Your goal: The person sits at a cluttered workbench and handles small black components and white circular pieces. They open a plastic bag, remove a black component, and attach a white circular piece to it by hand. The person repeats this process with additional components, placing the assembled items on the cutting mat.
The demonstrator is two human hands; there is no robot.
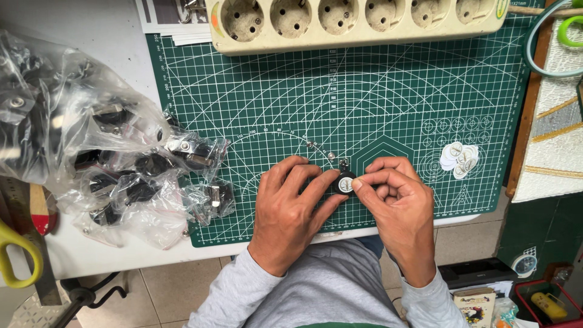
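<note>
while both hands pinch it over the green cutting mat (255,109), a small black round part (344,182) sits between them. left hand (290,209) grips its side, right hand (395,203) fingertips press its white face.

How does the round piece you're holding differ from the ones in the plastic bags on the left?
The held reel is bare, pinched between the left hand and right hand, and shows a white round face. The bagged pieces sit sealed in clear plastic, untouched, looking plain black with metal clips. Both kinds are small, round and black.
</note>
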